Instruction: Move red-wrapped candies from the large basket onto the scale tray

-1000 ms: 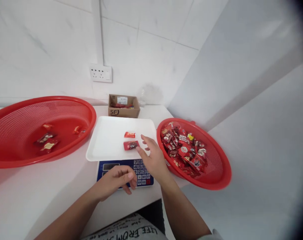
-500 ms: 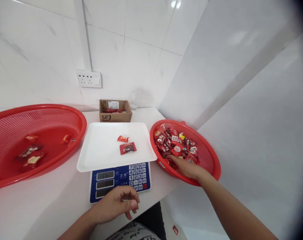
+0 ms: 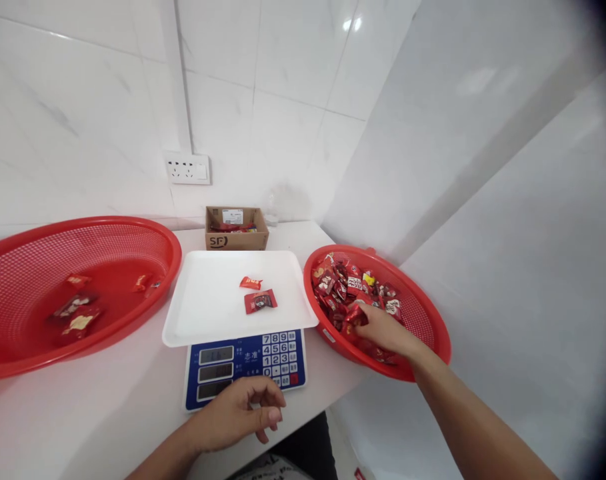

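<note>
Big red basket sat at 9 o'clock from the scale, with a handful of wrapped snacks loose on its floor. Wall socket was up at roughly 11 o'clock. Blue scale was in the centre of the counter, with a white tray on top. Two red packets lay on the tray, right of its middle: the small one at 12 o'clock from the larger one, close together but apart. Cardboard box stood at 12 o'clock from the tray, against the wall. Left hand rested on the counter at 6 o'clock from the scale, just beside the keypad edge; fingers half-curled, nothing in it. Smaller red basket sat at 3 o'clock from the scale, with a snack pile filling its 9 o'clock side. Right hand was inside that basket at about 6 o'clock, fingers drawn together on one red packet. It looked pinched, though the pile hid the fingertips, so the grip is not certain.
</note>
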Demonstrator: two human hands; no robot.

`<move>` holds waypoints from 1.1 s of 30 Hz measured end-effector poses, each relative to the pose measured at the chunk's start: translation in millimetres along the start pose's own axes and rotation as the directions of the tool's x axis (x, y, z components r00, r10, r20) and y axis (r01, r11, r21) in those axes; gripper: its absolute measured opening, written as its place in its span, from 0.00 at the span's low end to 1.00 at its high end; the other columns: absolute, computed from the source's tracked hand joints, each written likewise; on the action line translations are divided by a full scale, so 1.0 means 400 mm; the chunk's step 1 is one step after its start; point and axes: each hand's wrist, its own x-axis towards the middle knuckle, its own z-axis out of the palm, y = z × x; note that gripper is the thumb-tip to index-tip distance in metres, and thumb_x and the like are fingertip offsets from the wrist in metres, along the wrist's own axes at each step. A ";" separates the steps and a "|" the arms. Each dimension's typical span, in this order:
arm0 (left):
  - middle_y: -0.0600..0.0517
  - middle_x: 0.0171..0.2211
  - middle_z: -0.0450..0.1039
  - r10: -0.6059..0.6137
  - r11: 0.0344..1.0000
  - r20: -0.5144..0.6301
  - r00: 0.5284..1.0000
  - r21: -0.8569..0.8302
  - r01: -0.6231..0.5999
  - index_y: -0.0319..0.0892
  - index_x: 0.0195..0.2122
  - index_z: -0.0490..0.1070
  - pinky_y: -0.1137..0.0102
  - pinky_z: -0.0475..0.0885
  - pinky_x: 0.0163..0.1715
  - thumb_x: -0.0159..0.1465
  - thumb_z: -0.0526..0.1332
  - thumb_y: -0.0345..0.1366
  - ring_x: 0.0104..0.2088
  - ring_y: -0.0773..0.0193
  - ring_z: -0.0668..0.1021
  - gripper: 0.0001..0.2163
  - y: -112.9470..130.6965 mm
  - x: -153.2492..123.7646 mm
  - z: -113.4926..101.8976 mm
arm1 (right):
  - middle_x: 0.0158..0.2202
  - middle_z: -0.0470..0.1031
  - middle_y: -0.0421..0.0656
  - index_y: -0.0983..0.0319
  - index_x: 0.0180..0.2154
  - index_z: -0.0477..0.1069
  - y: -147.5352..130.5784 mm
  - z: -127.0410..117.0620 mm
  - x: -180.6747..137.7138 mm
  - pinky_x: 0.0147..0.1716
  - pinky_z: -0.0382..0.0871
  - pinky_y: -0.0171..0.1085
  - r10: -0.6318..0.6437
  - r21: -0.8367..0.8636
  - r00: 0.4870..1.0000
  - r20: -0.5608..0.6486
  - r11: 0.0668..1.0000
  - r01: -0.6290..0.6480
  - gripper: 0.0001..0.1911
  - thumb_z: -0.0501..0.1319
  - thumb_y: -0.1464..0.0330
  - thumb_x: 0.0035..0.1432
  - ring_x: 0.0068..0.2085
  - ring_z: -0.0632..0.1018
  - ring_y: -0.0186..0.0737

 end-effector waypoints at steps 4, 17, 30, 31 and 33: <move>0.51 0.30 0.69 0.001 1.000 -0.004 1.000 -0.009 -0.001 0.38 0.36 0.70 0.68 0.71 0.28 0.53 0.66 0.51 0.31 0.63 0.74 0.20 -0.006 0.003 -0.003 | 0.32 0.78 0.41 0.61 0.35 0.69 0.002 -0.018 0.001 0.35 0.69 0.38 0.071 0.203 0.981 -0.181 0.979 -0.033 0.11 0.60 0.70 0.45 0.35 0.78 0.44; 0.43 0.58 0.60 0.284 0.933 -0.076 0.956 -0.209 -0.294 0.54 0.61 0.55 0.54 0.66 0.51 0.55 0.66 0.51 0.58 0.49 0.64 0.34 0.061 -0.001 0.030 | 0.26 0.73 0.36 0.60 0.29 0.67 -0.211 0.071 -0.088 0.23 0.68 0.32 -0.055 0.878 0.991 -0.124 0.460 0.135 0.19 0.73 0.68 0.35 0.24 0.72 0.31; 0.48 0.49 0.73 0.390 0.855 -0.477 0.787 -0.131 -0.503 0.46 0.50 0.71 0.63 0.70 0.50 0.60 0.64 0.45 0.51 0.53 0.73 0.19 0.100 -0.065 0.004 | 0.47 0.76 0.44 0.57 0.50 0.67 -0.349 0.277 -0.111 0.48 0.70 0.44 -0.507 0.666 0.851 0.137 0.683 0.300 0.22 0.66 0.62 0.54 0.46 0.77 0.45; 0.48 0.48 0.74 0.380 0.864 -0.469 0.798 -0.129 -0.487 0.45 0.49 0.71 0.64 0.73 0.45 0.60 0.64 0.45 0.48 0.54 0.75 0.18 0.100 -0.067 0.000 | 0.47 0.76 0.45 0.57 0.51 0.67 -0.346 0.280 -0.108 0.48 0.70 0.45 -0.489 0.651 0.862 0.132 0.699 0.297 0.23 0.66 0.61 0.54 0.47 0.76 0.46; 0.48 0.45 0.74 0.337 0.882 -0.468 0.817 -0.145 -0.448 0.44 0.47 0.70 0.67 0.76 0.36 0.60 0.63 0.47 0.41 0.58 0.78 0.17 0.099 -0.065 -0.006 | 0.48 0.76 0.45 0.58 0.52 0.66 -0.338 0.288 -0.105 0.48 0.71 0.46 -0.464 0.640 0.878 0.119 0.712 0.289 0.25 0.66 0.60 0.53 0.47 0.76 0.46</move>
